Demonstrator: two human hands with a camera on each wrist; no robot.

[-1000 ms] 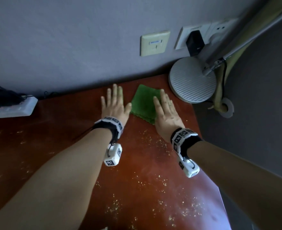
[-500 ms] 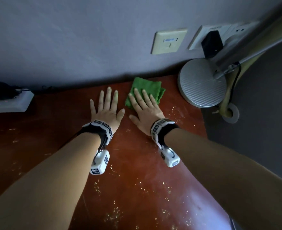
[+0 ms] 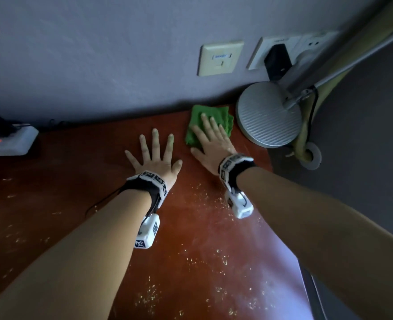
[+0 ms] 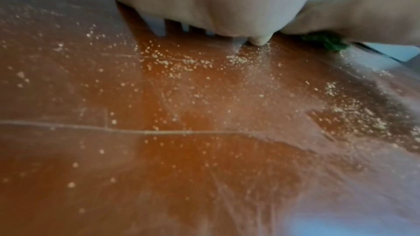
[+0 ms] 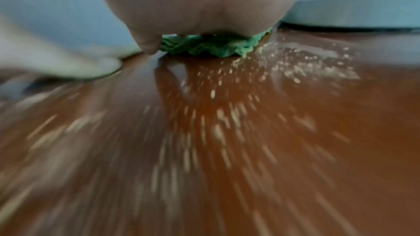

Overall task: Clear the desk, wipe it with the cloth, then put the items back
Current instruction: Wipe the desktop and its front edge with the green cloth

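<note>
A folded green cloth (image 3: 216, 116) lies on the red-brown desk (image 3: 190, 239) near its back right corner. My right hand (image 3: 210, 137) presses flat on the cloth with straight fingers; the cloth's rumpled edge (image 5: 211, 46) shows under the palm in the right wrist view. My left hand (image 3: 153, 153) lies flat on the bare desk just left of the cloth, fingers spread, holding nothing. In the left wrist view a corner of the cloth (image 4: 327, 42) peeks out beyond the left hand (image 4: 216, 6). Pale crumbs (image 3: 214, 262) are scattered over the desk.
A round silver lamp base (image 3: 268, 116) stands at the back right corner, right beside the cloth, its arm rising to the upper right. A white power strip (image 3: 8, 140) sits at the back left. Wall sockets (image 3: 220, 57) are above the desk. The desk's right edge (image 3: 290, 245) drops off.
My right hand has slid the cloth to the right and back toward the lamp base, after moving it left half a second earlier. The left hand stays flat on the desk.
</note>
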